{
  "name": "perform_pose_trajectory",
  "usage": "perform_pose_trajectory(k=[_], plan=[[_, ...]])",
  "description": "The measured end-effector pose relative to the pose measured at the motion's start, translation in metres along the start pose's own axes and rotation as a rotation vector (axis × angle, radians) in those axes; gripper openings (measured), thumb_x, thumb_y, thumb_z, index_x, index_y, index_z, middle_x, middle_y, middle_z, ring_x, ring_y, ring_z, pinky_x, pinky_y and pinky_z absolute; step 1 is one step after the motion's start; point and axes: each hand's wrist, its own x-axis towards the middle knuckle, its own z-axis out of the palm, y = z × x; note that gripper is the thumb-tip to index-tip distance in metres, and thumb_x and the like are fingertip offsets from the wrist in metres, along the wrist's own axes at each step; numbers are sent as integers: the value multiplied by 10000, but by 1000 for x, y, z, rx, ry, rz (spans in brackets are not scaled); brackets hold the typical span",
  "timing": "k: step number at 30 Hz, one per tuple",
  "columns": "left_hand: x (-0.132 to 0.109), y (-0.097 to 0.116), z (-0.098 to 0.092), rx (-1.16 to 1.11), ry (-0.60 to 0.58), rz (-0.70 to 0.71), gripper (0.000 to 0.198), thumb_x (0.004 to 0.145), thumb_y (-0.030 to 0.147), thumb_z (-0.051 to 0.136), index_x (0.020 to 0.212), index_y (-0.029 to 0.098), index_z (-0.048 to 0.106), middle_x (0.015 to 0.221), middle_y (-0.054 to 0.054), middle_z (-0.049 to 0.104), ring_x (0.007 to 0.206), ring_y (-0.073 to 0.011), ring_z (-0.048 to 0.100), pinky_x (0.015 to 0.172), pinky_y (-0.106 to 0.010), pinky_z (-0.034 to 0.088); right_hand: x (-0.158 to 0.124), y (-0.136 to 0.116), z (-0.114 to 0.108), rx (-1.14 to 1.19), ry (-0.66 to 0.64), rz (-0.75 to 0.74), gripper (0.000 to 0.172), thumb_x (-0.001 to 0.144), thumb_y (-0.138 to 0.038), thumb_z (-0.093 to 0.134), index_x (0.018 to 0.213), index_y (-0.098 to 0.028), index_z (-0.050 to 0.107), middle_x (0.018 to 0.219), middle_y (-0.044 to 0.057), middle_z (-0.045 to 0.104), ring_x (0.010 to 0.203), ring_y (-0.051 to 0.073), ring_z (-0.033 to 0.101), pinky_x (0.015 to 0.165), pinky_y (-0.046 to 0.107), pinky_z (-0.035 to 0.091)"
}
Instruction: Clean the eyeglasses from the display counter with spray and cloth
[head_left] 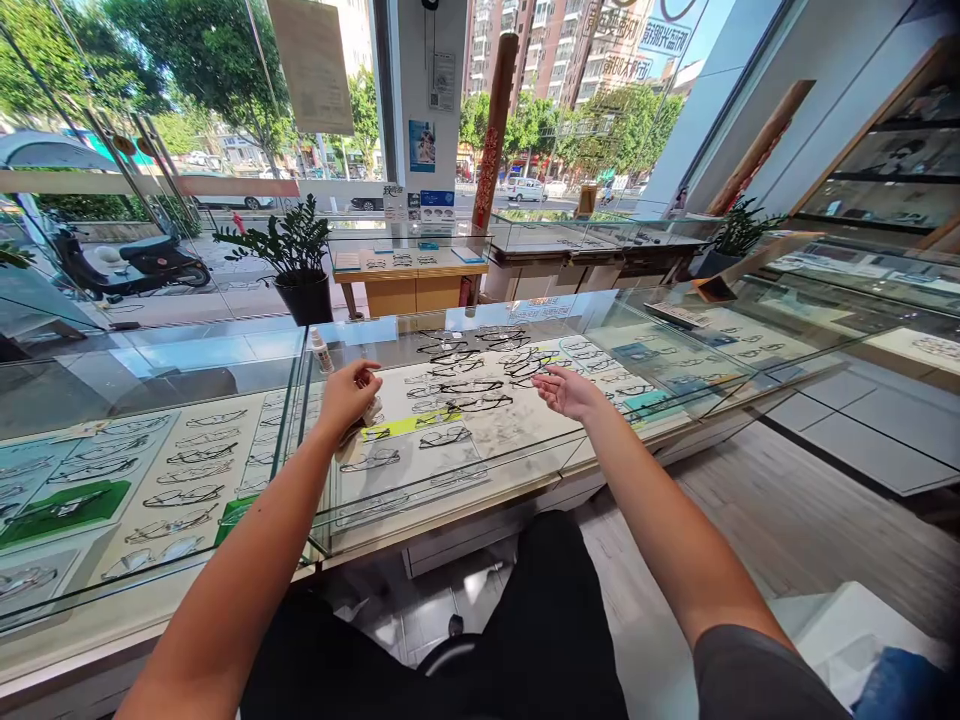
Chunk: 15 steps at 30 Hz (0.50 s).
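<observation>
My left hand (349,395) is over the left part of a glass display counter (525,455), its fingers curled. Something small and brownish shows under its palm, too hidden to name. Just behind that hand stands a small white spray bottle (321,352). To the right, my right hand (568,393) hovers palm inward with fingers apart and nothing in them. Between the hands are several rows of eyeglasses (472,387), mostly dark-framed. Whether some lie on the glass or all beneath it, I cannot tell. A yellow-green strip (409,425) lies among them.
More eyeglasses (191,470) fill the left showcase, near a green card (64,512). A potted plant (296,265) stands behind the counter. Farther back are a wooden-based display case (412,275) and large windows onto a street. My legs (559,600) are below the counter's front edge.
</observation>
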Motion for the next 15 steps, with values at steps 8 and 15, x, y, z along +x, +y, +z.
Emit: perform_pose_trajectory(k=[8, 15], plan=[[3, -2, 2, 52, 29, 23, 340, 902, 346, 644, 1167, 215, 812, 911, -51, 778, 843, -243, 694, 803, -373, 498, -7, 11, -5, -279, 150, -376, 133, 899, -253, 862, 878, -227, 734, 745, -6, 627, 655, 135, 539, 573, 230, 438], [1, 2, -2, 60, 7, 4, 356, 904, 365, 658, 1183, 202, 808, 913, -54, 768, 845, -245, 695, 813, -373, 507, -12, 31, 50, -1217, -243, -1156, 81, 939, -301, 843, 993, -283, 902, 1351, 112, 818, 1319, 397, 623, 1193, 607, 431]])
